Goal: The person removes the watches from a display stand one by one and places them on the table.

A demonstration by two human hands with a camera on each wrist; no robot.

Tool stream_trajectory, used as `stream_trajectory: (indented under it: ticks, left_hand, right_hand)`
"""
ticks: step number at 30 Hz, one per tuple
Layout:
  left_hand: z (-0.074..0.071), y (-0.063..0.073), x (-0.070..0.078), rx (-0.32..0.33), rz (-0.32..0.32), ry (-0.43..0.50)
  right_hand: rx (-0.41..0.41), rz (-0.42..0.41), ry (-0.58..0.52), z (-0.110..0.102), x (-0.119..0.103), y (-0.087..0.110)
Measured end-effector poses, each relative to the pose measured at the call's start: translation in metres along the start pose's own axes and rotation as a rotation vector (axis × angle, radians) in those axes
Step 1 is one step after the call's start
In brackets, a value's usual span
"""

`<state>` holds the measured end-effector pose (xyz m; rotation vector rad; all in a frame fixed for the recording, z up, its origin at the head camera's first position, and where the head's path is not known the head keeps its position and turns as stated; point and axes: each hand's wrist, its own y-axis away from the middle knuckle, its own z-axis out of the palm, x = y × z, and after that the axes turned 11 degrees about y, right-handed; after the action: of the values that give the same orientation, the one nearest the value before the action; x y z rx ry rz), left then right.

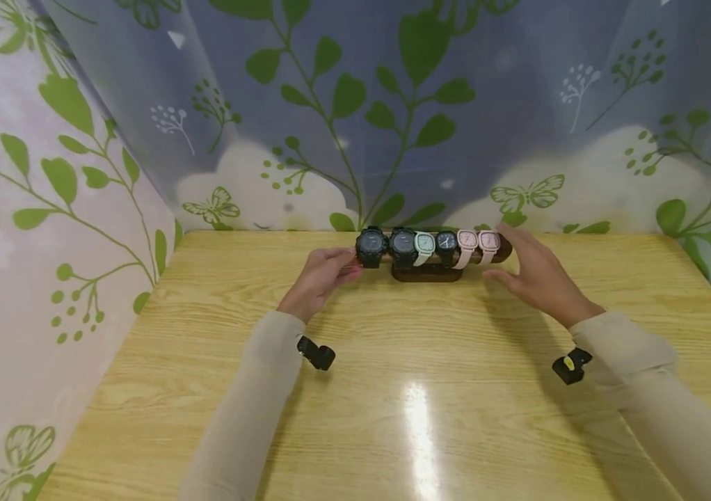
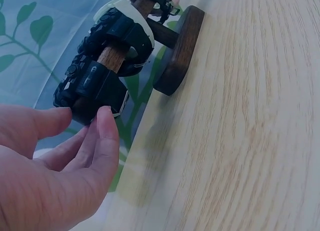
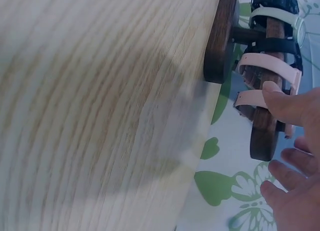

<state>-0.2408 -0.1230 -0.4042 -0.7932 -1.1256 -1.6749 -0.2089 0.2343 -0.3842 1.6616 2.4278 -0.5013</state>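
A dark wooden watch stand [image 1: 427, 273] sits at the back of the table, its bar raised over an oblong base [image 2: 181, 53]. Along the bar hang two chunky black watches, a mint green watch [image 1: 424, 243], a slim black watch [image 1: 446, 242] and two pink watches. My left hand [image 1: 321, 278] pinches the outermost chunky black watch [image 2: 95, 88] at the bar's left end, thumb and fingertips on its sides. Around the right end, my right hand [image 1: 540, 275] spreads its thumb and fingers apart. In the right wrist view its thumb [image 3: 282, 103] overlaps the outermost pink watch [image 3: 250, 98].
The wood-grain table [image 1: 355, 348] runs back to a patterned curtain [image 1: 387, 139] right behind the stand. Another patterned cloth [image 1: 61, 209] hangs along the left side. A small black camera is strapped at each wrist.
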Motion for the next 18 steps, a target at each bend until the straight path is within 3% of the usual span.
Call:
stream_trajectory:
  ticks: [18]
  left_hand:
    - [0.003, -0.004, 0.002, 0.037, -0.002, -0.022]
  right_hand:
    - [0.041, -0.045, -0.043, 0.010, 0.012, -0.017]
